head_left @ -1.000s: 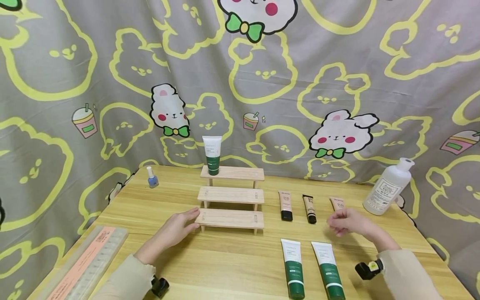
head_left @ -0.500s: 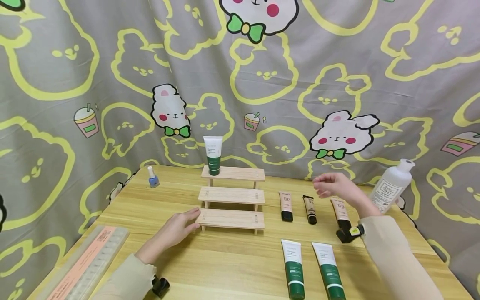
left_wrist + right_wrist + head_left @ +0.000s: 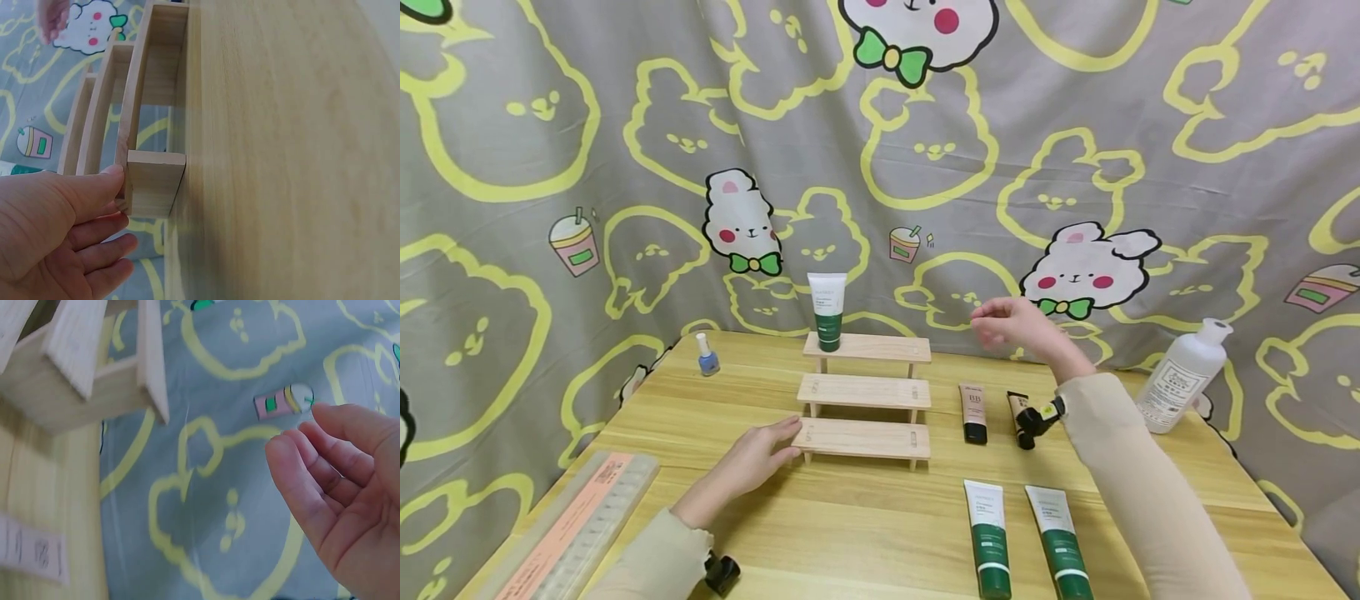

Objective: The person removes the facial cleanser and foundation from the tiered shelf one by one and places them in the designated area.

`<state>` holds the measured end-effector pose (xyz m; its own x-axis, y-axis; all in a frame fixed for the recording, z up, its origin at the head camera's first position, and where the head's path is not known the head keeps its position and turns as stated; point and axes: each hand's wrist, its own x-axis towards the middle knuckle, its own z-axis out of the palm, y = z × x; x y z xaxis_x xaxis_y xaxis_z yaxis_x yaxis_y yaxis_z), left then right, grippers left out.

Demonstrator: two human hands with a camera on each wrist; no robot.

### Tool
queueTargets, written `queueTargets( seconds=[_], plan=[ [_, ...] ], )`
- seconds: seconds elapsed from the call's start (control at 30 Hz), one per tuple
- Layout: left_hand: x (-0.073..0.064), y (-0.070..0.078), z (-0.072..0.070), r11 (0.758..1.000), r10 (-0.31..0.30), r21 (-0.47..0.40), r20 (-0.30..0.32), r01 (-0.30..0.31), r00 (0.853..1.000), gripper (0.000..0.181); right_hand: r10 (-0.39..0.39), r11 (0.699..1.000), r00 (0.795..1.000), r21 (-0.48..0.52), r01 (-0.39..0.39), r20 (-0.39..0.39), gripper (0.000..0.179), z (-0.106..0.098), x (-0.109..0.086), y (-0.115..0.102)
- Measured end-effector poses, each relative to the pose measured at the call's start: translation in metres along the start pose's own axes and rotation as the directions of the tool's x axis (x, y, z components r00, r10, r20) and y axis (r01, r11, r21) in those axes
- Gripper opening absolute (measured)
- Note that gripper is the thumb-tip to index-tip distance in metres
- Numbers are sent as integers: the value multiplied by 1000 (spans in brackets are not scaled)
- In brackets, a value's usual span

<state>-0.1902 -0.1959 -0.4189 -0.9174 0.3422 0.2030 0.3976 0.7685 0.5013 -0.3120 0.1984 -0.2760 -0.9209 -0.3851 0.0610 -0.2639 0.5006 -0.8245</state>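
Note:
A three-step wooden display stand (image 3: 865, 436) stands mid-table. My left hand (image 3: 760, 458) pinches the left end of its lowest step between thumb and index finger, and the other fingers (image 3: 109, 256) are loosely bent. On the top step, at the left, a white-and-green squeeze tube (image 3: 827, 312) stands upright on its cap. My right hand (image 3: 1018, 325) is raised to the right of the top step, its fingers loosely curved around nothing. Below it lie a pink BB cream tube (image 3: 972, 411) and a slim beige tube with a black cap (image 3: 1017, 404), partly hidden by the wrist camera.
Two white-and-green tubes (image 3: 987, 533) (image 3: 1060, 537) lie at the front right. A white bottle (image 3: 1183, 379) stands at the right back, a blue nail polish bottle (image 3: 707, 357) at the left back. A long clear box with a pink band (image 3: 568, 525) lies at the left; a patterned curtain (image 3: 925, 217) hangs behind.
My right hand has risen from the pink tube at the right and moved left and back toward the stand. It now hides that right-hand pink tube behind the forearm. My left hand has stayed still.

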Motion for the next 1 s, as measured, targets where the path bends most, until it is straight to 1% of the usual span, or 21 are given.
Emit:
queueTargets(
  seconds=[0.2,0.3,0.4,0.6,0.8,0.9,1.0],
  plan=[
    [0,0,0,1000,0,-1,0,0,1000,42,-29,999,999,40,28,22,27,16,19,-31],
    [0,0,0,1000,-1,-5,-1,1,1000,41,-50,997,998,59,48,35,28,25,28,-46],
    [0,0,0,1000,-4,-4,0,4,1000,41,-85,995,996,63,82,36,27,35,38,-60],
    [0,-1,1,1000,-5,5,4,5,1000,42,-160,984,987,78,159,13,22,60,53,-87],
    [1,-1,2,1000,-2,2,7,2,1000,42,-212,972,977,96,213,-14,22,83,66,-104],
    [2,-2,2,1000,-4,6,3,4,1000,42,-243,962,970,121,245,-32,21,94,73,-108],
    [2,-3,3,1000,0,11,-2,0,1000,42,-254,960,966,110,258,-50,22,104,77,-110]
  ],
)
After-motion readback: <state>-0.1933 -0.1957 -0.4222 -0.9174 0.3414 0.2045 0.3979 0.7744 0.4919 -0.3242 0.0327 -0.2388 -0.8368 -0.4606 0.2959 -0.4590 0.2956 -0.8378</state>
